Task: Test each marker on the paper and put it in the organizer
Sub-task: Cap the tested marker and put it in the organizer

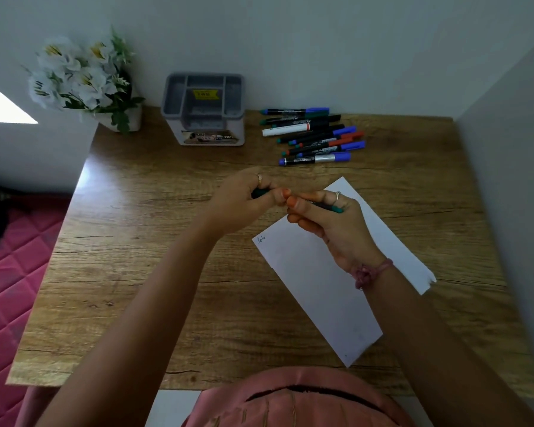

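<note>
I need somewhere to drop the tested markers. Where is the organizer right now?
The organizer stands at the back of the table against the wall, between the flowers on its left and the markers on its right.

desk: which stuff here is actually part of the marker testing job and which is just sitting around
Part of the job:
green marker, held in both hands
paper
organizer
pile of markers

Just sitting around:
white flowers in a pot
pink quilted cover

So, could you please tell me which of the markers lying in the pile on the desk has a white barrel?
The white-barrelled marker, third from the back of the pile, to the right of the organizer. The other markers there have black barrels.
</note>
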`<action>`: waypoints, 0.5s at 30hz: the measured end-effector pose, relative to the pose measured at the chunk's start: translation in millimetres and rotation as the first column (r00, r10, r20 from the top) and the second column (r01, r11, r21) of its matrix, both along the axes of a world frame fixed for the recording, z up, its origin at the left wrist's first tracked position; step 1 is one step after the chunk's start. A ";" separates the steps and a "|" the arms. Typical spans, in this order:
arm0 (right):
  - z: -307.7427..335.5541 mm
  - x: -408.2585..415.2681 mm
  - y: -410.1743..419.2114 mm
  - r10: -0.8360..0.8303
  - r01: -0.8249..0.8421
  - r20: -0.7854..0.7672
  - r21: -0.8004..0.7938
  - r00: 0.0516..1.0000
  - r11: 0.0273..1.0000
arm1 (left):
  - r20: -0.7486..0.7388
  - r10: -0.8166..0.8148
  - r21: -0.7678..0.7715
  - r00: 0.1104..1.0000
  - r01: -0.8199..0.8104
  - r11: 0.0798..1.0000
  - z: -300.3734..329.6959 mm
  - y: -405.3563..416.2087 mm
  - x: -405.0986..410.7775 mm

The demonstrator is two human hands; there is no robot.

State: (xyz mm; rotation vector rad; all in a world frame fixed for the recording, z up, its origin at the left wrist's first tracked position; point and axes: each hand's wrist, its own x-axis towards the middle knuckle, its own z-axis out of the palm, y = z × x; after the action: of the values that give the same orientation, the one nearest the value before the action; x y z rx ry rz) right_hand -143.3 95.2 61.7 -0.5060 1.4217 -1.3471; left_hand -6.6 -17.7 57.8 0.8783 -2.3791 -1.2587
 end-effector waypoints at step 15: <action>-13.1 -4.3 -6.7 -0.045 0.044 0.045 0.013 0.998 0.999 | -0.032 0.190 0.233 0.981 -0.177 0.956 -5.8 -0.7 -6.3</action>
State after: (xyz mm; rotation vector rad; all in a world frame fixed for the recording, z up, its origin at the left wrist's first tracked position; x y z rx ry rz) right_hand -147.6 88.5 48.6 -0.4359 1.4110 -1.3764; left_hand -12.9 -18.4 51.9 1.0906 -2.0836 -1.4796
